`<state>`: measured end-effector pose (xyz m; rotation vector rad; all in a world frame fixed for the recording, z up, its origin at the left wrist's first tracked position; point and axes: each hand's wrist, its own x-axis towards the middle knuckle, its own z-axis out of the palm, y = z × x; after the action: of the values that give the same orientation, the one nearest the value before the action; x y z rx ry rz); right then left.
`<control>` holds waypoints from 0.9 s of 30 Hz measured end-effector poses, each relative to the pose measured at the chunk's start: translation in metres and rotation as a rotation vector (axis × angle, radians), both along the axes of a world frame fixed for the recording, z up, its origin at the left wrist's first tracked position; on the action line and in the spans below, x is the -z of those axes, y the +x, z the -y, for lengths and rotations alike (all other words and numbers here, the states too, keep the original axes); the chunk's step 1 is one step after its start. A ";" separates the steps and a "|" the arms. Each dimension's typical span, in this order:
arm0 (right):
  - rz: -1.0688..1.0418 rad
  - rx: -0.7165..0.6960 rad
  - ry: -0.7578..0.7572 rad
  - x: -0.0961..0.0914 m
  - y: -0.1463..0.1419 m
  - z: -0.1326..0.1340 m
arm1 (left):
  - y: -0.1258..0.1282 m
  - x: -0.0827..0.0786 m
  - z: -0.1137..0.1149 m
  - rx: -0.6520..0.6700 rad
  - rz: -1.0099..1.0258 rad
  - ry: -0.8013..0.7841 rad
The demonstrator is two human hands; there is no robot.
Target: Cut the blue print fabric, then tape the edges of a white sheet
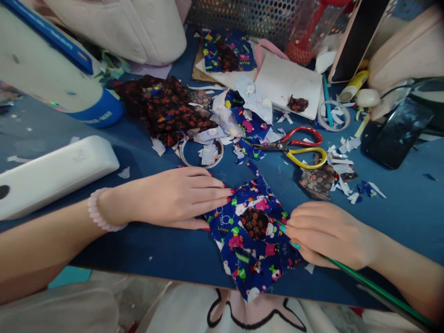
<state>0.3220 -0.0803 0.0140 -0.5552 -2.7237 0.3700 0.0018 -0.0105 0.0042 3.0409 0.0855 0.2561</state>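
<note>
A blue cartoon-print fabric piece [253, 240] lies at the near edge of the blue table [145, 249], with a small dark floral patch [255, 223] on its middle. My left hand [173, 196] lies flat and open, fingertips pressing the fabric's left edge. My right hand [326, 233] is closed round a thin green stick [374, 289], whose tip rests on the fabric beside the patch.
Red-and-yellow scissors [298, 145] lie behind the fabric among paper and cloth scraps. A dark floral cloth [166, 108], tape rings [201, 155], a white case [52, 173], a phone [398, 132] and a glue stick [352, 85] crowd the table.
</note>
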 end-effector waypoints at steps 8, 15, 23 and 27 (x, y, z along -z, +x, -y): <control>-0.081 -0.008 -0.036 0.002 0.003 -0.001 | -0.001 -0.001 0.000 -0.010 -0.013 0.008; -0.249 0.009 -0.390 -0.003 0.014 -0.020 | -0.001 0.000 0.000 0.001 -0.013 0.021; -0.219 -0.034 -0.657 0.002 0.024 -0.046 | 0.000 0.000 0.000 -0.007 -0.022 0.010; -0.102 -0.112 -0.729 0.001 0.032 -0.053 | -0.001 0.000 0.000 -0.005 -0.019 0.013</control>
<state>0.3535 -0.0276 0.0131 -0.5316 -2.4672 1.3996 0.0009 -0.0104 0.0043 3.0565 0.0937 0.2292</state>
